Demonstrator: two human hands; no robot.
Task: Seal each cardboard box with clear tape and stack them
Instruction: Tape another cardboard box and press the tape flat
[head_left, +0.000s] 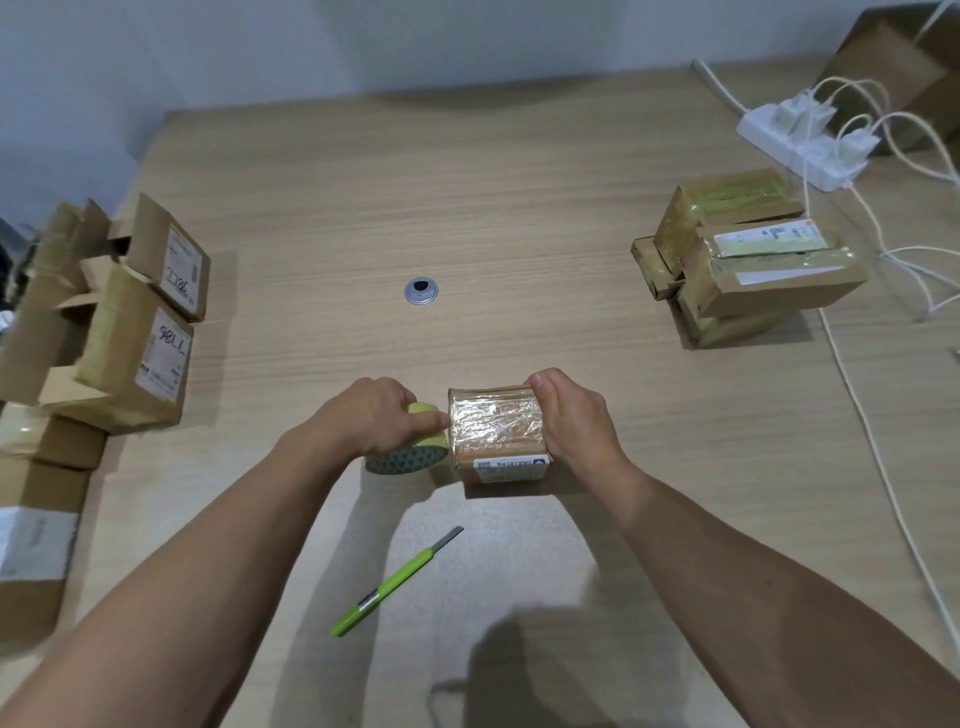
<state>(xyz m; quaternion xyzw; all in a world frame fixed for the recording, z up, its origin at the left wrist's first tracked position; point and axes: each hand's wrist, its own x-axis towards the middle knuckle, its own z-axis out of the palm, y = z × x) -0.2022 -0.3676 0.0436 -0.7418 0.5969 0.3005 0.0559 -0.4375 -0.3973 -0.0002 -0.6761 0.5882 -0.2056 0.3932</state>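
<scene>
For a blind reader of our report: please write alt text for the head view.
The right hand grips a tape-wrapped cardboard box on a wooden table, while the left hand holds a tape roll at its left side. A green utility knife lies nearer; open boxes sit left, taped boxes right.

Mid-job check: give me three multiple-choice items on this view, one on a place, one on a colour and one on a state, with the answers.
1. Where does the knife lie?
A. on the table, nearer the camera than the small box
B. on top of the small box
C. on the floor

2. What colour is the knife's handle?
A. red
B. green
C. black

3. How is the small box's top?
A. flaps standing up
B. bare cardboard
C. covered in shiny tape

Answers:
1 A, it lies between the forearms, below the box.
2 B, the handle is bright green.
3 C, crinkled clear tape glints across the top, and the left hand holds the tape roll beside it.
</scene>
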